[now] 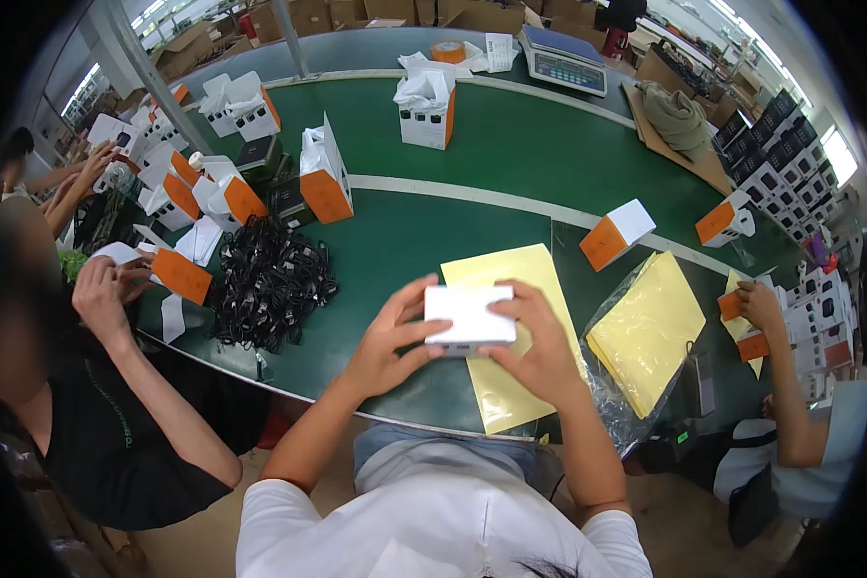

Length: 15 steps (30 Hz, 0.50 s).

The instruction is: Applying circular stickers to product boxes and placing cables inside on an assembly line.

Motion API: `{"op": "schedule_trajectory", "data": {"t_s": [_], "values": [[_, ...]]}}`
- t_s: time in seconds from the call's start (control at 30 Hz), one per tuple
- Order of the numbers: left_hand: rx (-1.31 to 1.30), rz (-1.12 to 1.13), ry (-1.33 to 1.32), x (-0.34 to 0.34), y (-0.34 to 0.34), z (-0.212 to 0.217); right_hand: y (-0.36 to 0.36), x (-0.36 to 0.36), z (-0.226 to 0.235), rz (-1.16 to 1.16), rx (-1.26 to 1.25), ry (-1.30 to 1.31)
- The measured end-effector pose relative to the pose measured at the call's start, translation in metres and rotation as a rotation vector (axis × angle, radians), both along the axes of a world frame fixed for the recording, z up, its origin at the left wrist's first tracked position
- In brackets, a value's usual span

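one smooth white rectangular box (470, 314) in both hands (387, 345)

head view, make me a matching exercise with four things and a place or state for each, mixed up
Column one
1. white box
2. black cables
3. weighing scale
4. bundled cloth

Column two
A. blue-topped, at the far side
B. in a heap, left of the person's hands
C. on brown cardboard, far right
D. between left hand and right hand

Pairs: 1-D, 2-B, 3-A, 4-C
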<state>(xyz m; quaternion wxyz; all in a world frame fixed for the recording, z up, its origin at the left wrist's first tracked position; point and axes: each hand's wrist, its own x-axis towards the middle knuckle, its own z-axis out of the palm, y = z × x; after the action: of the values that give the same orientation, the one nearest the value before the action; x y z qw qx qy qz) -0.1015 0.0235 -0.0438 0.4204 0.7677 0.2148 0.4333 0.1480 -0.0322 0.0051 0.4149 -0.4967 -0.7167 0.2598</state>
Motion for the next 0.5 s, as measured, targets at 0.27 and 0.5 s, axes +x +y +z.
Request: {"op": "schedule_trajectory", "data": {"t_s": [0.27,0.5], "values": [[0.045,0.689,0.080,0.048,0.197,-0.005,0.054,0.045,-0.015,-0.614,0.079,0.010],[0.004,0.715,0.387,0.076,0.395,-0.056,0.031,0.049,-0.022,-0.619,0.031,-0.233]]}}
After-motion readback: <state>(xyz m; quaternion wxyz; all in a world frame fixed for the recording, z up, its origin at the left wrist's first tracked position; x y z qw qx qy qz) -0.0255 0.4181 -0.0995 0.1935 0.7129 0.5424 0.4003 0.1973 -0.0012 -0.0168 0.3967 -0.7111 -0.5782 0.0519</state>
